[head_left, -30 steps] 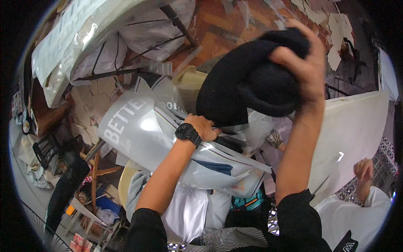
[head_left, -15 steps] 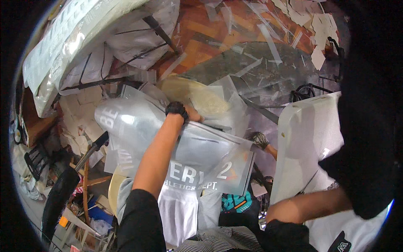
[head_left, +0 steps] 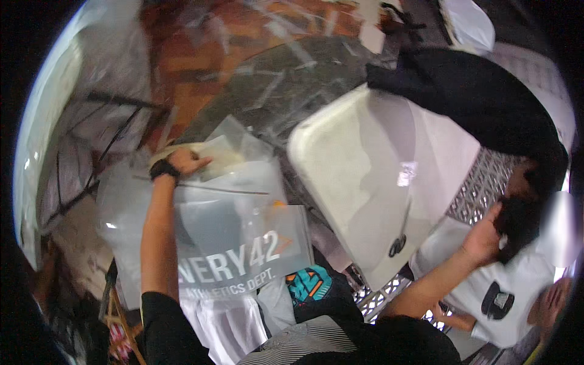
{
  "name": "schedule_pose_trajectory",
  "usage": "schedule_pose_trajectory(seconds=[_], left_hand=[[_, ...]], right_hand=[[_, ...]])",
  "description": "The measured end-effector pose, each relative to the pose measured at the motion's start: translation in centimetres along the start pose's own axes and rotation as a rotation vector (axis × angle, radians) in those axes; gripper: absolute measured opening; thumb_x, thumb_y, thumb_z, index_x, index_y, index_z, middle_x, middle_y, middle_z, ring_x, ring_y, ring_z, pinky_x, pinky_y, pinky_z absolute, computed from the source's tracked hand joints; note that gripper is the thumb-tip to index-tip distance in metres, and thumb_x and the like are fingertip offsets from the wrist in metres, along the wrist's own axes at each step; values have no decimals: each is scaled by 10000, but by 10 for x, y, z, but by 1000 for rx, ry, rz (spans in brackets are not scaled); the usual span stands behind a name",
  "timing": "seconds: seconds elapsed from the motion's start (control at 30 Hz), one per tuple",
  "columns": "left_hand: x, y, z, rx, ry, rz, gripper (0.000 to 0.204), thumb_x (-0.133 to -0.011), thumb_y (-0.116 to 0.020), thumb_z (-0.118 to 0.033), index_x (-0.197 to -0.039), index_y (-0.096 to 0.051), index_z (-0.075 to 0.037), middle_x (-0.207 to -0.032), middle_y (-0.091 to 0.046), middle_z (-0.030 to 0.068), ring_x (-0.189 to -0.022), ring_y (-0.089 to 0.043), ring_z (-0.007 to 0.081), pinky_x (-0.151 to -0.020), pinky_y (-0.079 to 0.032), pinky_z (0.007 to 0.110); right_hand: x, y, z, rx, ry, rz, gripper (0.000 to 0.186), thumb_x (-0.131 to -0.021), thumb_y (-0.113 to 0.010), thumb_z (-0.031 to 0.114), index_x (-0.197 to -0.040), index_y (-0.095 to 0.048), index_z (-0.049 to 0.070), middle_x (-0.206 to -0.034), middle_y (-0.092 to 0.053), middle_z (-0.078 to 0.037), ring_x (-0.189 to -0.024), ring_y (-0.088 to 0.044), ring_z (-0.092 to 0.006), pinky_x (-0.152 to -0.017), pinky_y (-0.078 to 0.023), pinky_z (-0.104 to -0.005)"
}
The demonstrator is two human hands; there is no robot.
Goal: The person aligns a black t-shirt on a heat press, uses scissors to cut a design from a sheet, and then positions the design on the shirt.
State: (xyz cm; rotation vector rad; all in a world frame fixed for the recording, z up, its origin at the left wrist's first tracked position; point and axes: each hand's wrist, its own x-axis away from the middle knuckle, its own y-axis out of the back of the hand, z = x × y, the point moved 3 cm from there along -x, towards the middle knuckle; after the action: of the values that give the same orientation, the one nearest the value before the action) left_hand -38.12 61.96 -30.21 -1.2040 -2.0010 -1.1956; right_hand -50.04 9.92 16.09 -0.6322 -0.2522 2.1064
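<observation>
A stack of clear printed plastic garment bags (head_left: pixel 237 225) lies in front of me. My left hand (head_left: pixel 185 164), with a black band at the wrist, rests at its far edge; the thumb side is stretched out and nothing shows in it. Beneath the hand is a yellowish round surface (head_left: pixel 226 159). My right hand (head_left: pixel 483 237) is raised at the right, closed on a black cloth garment (head_left: pixel 462 91) that sweeps in an arc above a white chair-like panel (head_left: pixel 340 146). Where the cloth meets the hand is dark and blurred.
White fabric (head_left: pixel 225 325) and a dark piece with teal print (head_left: pixel 310 286) lie near my lap. A person in a white shirt (head_left: pixel 517 304) is at the lower right, a forearm (head_left: pixel 456 319) showing. Plastic scraps litter the floor (head_left: pixel 267 79); a black metal frame (head_left: pixel 118 121) stands left.
My right hand has swung up and outward with the black garment. The left has slid off the bag's raised edge, and the bags lie flatter. The view has turned right.
</observation>
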Motion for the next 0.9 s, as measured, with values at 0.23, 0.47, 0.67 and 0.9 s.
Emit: schedule_pose_trajectory(seconds=[0.23, 0.47, 0.67, 0.9], left_hand=[[-2, 36, -35, -124, 3, 20, 578, -850, -614, -562, -1130, -716, -67, -1093, -696, 209, -1035, -660, 365, -894, -510, 435], [79, 90, -61, 7, -124, -536, 351, -911, -643, -242, -1135, -656, 28, -1082, -687, 219, -997, -668, 357, -886, -508, 403], [249, 1, -110, 227, -297, -1078, 181, -961, -587, -101, -1047, -660, 40, -990, -693, 153, -923, -658, 247, -842, -491, 348], [355, -168, -278, 1052, -427, -816, 207, -981, -563, -160, -1025, -652, 21, -928, -667, 68, -845, -610, 152, -791, -471, 281]], right_hand=[[75, 33, -51, 1533, 331, 672, 264, -909, -571, 69, -1160, -628, 10, -1087, -613, -131, -1058, -589, -257, -988, -422, -362], [101, 66, -122, 1458, 133, 648, 405, -827, -747, 256, -1161, -673, 39, -1183, -567, -149, -1106, -533, -315, -938, -436, -419], [136, 89, -107, 1264, 112, 554, 299, -810, -748, 220, -1070, -699, 80, -1161, -590, -102, -1088, -543, -313, -952, -420, -438], [240, 95, 20, 801, 109, 878, 355, -833, -723, 208, -1150, -636, 73, -1215, -594, -132, -1138, -576, -327, -946, -498, -397]])
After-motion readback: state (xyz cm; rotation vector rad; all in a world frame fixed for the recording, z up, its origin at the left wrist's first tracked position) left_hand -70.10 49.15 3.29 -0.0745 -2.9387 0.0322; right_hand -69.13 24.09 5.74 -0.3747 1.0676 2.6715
